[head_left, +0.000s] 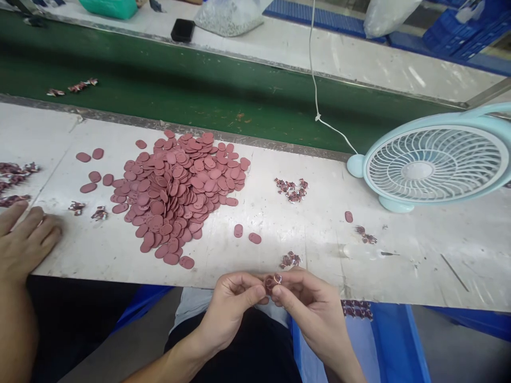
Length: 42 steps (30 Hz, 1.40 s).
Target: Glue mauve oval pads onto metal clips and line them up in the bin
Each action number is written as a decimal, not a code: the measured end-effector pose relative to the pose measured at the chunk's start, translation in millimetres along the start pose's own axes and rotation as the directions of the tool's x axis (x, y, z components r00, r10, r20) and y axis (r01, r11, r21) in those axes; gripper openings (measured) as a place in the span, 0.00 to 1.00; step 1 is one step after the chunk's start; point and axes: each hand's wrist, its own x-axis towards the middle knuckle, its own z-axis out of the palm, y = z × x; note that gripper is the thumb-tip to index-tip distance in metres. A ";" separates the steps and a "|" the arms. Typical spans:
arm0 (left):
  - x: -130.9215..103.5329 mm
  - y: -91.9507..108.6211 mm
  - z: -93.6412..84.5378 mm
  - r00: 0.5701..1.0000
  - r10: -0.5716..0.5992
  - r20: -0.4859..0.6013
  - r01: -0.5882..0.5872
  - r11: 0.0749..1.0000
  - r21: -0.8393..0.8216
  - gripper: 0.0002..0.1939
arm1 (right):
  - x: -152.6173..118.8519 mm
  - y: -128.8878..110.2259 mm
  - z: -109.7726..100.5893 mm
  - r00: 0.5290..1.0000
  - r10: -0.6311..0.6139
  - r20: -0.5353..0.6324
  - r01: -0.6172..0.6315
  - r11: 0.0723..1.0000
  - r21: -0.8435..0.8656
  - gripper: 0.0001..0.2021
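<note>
My left hand (235,303) and my right hand (307,298) meet at the table's front edge. Between their fingertips they pinch a small dark-red figurine part (270,284) with a whitish bit on it; its finer shape is too small to tell. Just beyond the fingers lies a small cluster of similar brown-and-white figurine parts (290,259). A big heap of flat oval reddish discs (179,186) spreads over the table to the left of my hands. Two loose oval discs (254,238) rest between the heap and that cluster.
A light-blue fan (435,159) stands at the right, its white cord (313,64) running back. Another person's hand (27,239) rests at the left edge. Near my right forearm is a blue tray (399,340) with rows of parts. Behind the table runs a green belt (199,90).
</note>
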 end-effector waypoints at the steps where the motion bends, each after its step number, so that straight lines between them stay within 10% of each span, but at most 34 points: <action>1: -0.4 -0.8 0.6 1.000 -0.005 -0.009 0.005 1.000 -0.005 0.09 | -0.1 0.8 0.9 1.000 0.001 -0.012 -0.001 1.000 0.008 0.05; 12: 0.0 -12.8 3.7 0.993 0.099 0.066 -0.104 0.992 0.076 0.05 | -7.4 16.8 -5.5 0.999 0.024 -0.046 -0.014 0.981 0.192 0.06; 16: 6.5 -1.7 -1.0 0.974 0.177 0.139 -0.218 0.900 0.379 0.08 | -22.9 40.0 -30.8 0.980 -0.004 -0.200 0.065 0.953 0.297 0.07; 18: 17.8 14.0 -6.4 0.933 0.295 0.207 -0.354 0.647 0.676 0.08 | -36.4 54.5 -52.7 0.941 0.000 -0.339 0.102 0.954 0.282 0.07; 22: 50.6 42.4 -18.0 0.812 0.324 0.485 -0.457 -0.163 0.874 0.15 | -76.0 91.6 -101.9 0.823 0.071 -0.563 -0.029 0.996 0.084 0.12; 24: 63.2 47.6 -22.0 0.808 0.279 0.519 -0.448 -0.279 0.849 0.14 | -98.0 117.3 -118.4 0.804 0.147 -0.576 -0.213 0.976 -0.047 0.15; 33: 74.7 54.6 -16.5 0.813 0.219 0.539 -0.408 -0.447 0.796 0.11 | -128.8 256.3 -95.0 0.791 0.313 -0.526 -0.470 0.861 -0.195 0.12; 38: 69.4 54.2 -7.0 0.891 0.197 0.409 -0.335 -0.324 0.885 0.07 | -124.4 282.8 -83.0 0.777 0.355 -0.519 -0.518 0.830 -0.207 0.11; 42: 57.0 47.4 -3.8 0.863 0.257 0.435 -0.376 -0.249 0.893 0.07 | -124.7 290.1 -82.6 0.775 0.364 -0.516 -0.526 0.824 -0.209 0.11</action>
